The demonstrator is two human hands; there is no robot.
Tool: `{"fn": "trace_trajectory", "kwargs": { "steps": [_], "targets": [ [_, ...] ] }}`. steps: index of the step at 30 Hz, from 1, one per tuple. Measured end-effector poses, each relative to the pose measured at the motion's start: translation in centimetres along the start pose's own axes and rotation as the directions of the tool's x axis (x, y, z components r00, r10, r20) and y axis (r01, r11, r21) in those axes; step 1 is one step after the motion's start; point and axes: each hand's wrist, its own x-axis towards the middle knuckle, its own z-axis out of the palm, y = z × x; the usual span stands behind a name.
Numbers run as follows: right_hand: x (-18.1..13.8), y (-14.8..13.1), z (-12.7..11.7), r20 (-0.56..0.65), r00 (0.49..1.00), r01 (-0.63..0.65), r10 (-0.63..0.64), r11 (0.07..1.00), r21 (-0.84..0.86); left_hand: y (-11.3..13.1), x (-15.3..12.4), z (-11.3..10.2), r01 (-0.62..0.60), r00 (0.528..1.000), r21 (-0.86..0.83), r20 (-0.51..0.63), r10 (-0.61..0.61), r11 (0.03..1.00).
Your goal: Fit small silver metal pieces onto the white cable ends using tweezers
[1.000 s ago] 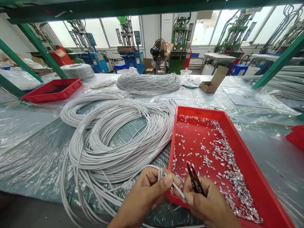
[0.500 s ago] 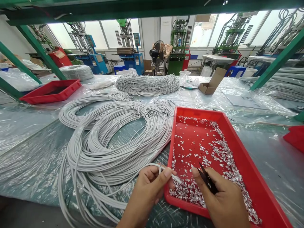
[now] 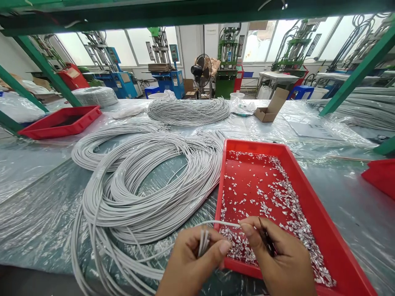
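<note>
My left hand (image 3: 196, 257) is closed around a few grey cable ends (image 3: 203, 243), which stick up between thumb and fingers. A single grey cable (image 3: 220, 223) runs over the tray's near left rim to the fingertips of my right hand (image 3: 282, 261), where thumb and forefinger pinch its end. Black tweezers (image 3: 269, 243) lie inside that same closed hand, partly covered by the fingers. Below both hands is a red tray (image 3: 311, 197) strewn with silvery foil scraps (image 3: 300, 222). Large coils of grey cable (image 3: 138, 205) spread out to the left.
Another cable coil (image 3: 188, 112) lies farther back, near an open cardboard box (image 3: 268, 113). A second red tray (image 3: 61, 121) stands at the left. Green frame posts (image 3: 358, 78) rise on both sides, under a green beam. Machines and a fan (image 3: 202, 70) stand behind.
My right hand has come to the cable end and now pinches it; the tweezers have tucked back into the palm. My left hand has shifted slightly down, holding the bunched ends upright.
</note>
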Motion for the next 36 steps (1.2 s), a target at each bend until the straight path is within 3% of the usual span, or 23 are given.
{"fn": "trace_trajectory", "kwargs": {
  "steps": [3, 5, 8, 13, 16, 19, 21, 25, 31, 36],
  "targets": [
    [0.2, 0.2, -0.6, 0.105, 0.994, 0.040, -0.038, 0.999, -0.020, 0.7, -0.6, 0.1, -0.219, 0.953, 0.203, -0.166, 0.254, 0.954],
    [0.2, 0.1, -0.8, 0.195, 0.981, 0.007, -0.009, 1.000, 0.011, 1.0, -0.6, 0.2, -0.324, 0.931, 0.319, -0.060, 0.360, 0.891],
    [0.3, -0.3, -0.9, 0.299, 0.946, -0.135, 0.121, 0.991, 0.026, 0.8, -0.4, 0.2, -0.273, 0.962, 0.395, 0.137, 0.238, 0.877],
    [0.7, -1.2, -0.5, 0.397, 0.863, -0.429, 0.313, 0.869, 0.246, 0.1, -0.4, -0.2, -0.023, 0.983, 0.260, 0.183, -0.026, 0.965],
    [0.6, -1.5, -0.2, 0.367, 0.841, -0.514, 0.397, 0.797, 0.316, -0.1, -0.4, -0.3, 0.026, 0.992, 0.137, 0.120, -0.042, 0.990],
    [0.1, -1.5, 0.2, 0.319, 0.845, -0.524, 0.430, 0.786, 0.329, 0.0, -0.5, 0.0, 0.030, 0.998, 0.072, -0.054, -0.026, 0.997],
    [-0.4, -1.6, 0.5, 0.287, 0.850, -0.518, 0.442, 0.799, 0.305, -0.1, -0.7, 0.3, 0.002, 0.994, 0.073, -0.105, 0.005, 0.997],
    [-0.8, -2.2, 0.9, 0.223, 0.837, -0.544, 0.500, 0.801, 0.251, -0.4, -1.0, 0.6, -0.116, 0.983, 0.112, -0.130, 0.130, 0.987],
    [-0.6, -2.8, 1.1, 0.261, 0.802, -0.597, 0.538, 0.737, 0.318, -1.7, -1.0, 0.4, -0.339, 0.923, 0.239, -0.104, 0.372, 0.910],
    [-0.2, -3.0, 0.8, 0.287, 0.792, -0.610, 0.539, 0.716, 0.339, -2.2, -0.7, 0.3, -0.421, 0.883, 0.275, -0.093, 0.459, 0.865]
  ]
}}
